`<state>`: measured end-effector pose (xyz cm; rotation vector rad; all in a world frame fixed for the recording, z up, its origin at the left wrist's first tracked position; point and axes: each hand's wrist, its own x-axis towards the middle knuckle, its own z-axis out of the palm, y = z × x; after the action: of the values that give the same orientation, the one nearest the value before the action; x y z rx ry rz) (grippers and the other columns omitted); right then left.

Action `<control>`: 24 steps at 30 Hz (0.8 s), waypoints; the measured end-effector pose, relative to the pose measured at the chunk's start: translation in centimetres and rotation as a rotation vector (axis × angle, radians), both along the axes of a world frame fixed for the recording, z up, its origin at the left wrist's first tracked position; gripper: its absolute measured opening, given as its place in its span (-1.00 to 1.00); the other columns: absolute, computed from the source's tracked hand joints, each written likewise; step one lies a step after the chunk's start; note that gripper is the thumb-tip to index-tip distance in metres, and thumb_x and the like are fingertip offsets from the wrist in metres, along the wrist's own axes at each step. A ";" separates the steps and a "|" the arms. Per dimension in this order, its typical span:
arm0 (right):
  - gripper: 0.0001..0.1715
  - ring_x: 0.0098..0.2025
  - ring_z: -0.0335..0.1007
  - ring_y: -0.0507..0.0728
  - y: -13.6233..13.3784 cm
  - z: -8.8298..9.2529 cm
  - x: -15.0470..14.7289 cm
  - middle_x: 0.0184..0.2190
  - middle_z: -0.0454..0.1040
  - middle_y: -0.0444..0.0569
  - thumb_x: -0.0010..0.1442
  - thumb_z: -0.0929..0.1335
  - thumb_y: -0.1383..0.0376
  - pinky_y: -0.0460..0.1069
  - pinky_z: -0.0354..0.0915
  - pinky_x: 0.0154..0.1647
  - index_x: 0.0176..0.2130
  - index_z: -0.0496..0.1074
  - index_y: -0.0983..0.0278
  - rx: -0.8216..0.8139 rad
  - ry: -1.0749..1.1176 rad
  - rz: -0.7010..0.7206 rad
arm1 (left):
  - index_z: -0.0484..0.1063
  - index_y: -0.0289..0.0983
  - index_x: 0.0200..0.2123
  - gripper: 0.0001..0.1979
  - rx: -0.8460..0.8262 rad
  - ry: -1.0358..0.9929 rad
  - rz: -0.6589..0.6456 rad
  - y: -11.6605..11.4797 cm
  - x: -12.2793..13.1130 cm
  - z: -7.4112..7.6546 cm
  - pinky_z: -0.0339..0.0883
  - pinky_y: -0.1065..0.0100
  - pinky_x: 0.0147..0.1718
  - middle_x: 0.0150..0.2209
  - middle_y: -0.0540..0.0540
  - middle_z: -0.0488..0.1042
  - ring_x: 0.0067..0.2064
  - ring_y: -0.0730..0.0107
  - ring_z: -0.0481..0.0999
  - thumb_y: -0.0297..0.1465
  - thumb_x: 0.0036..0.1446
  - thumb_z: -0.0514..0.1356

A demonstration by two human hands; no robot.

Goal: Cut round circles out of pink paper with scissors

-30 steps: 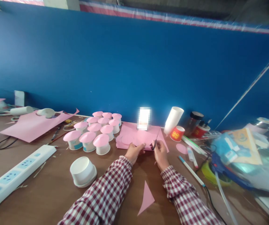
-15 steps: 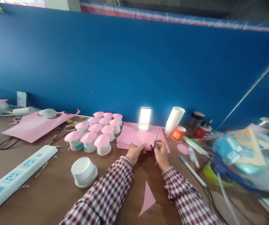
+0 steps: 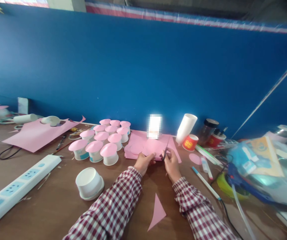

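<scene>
My left hand (image 3: 143,162) pinches the near edge of a round piece of pink paper (image 3: 154,147) held over a stack of pink sheets (image 3: 135,146). My right hand (image 3: 171,163) is closed on a small pair of scissors (image 3: 166,150), whose blades point up and away into the pink paper's right edge. Both sleeves are red-and-white check. A pink paper triangle (image 3: 157,211) lies on the brown table (image 3: 58,200) between my forearms.
Several white cups capped with pink paper (image 3: 100,141) stand left of the hands; an upturned white cup (image 3: 89,182) sits nearer. A white power strip (image 3: 15,189) lies at left. Pens (image 3: 204,182), a red cup (image 3: 189,142), a white tube (image 3: 186,128) and plastic bags (image 3: 258,163) crowd the right.
</scene>
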<state>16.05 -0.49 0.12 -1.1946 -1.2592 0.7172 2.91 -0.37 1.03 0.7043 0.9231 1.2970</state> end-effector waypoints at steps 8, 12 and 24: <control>-0.57 -0.42 0.47 0.16 0.0 0.1 0.0 -0.50 0.51 -0.05 0.08 0.36 0.06 0.03 0.35 -0.36 -0.16 0.35 0.30 0.003 0.005 0.009 | 0.44 -0.44 -0.58 -0.70 0.010 -0.010 -0.002 0.1 0.0 -0.2 0.33 0.52 -0.61 -0.61 -0.07 0.40 -0.58 0.56 0.37 -0.33 -0.28 0.41; -0.57 -0.42 0.46 0.16 -0.2 0.3 -0.1 -0.50 0.51 -0.04 0.08 0.35 0.06 0.03 0.34 -0.35 -0.15 0.34 0.31 -0.012 0.002 0.008 | 0.43 -0.44 -0.59 -0.70 0.009 -0.009 -0.002 0.0 0.0 0.1 0.33 0.52 -0.61 -0.62 -0.07 0.40 -0.57 0.56 0.37 -0.32 -0.28 0.41; -0.58 -0.41 0.46 0.16 -0.1 0.0 0.0 -0.48 0.51 -0.04 0.10 0.34 0.07 0.03 0.33 -0.34 -0.14 0.33 0.30 -0.020 -0.017 0.009 | 0.43 -0.44 -0.56 -0.70 -0.008 -0.015 0.008 0.0 0.1 0.2 0.33 0.52 -0.61 -0.59 -0.08 0.42 -0.56 0.55 0.38 -0.34 -0.28 0.41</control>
<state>16.01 -0.55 0.11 -1.2143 -1.2747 0.7289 2.97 -0.39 1.26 0.6846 0.9197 1.3035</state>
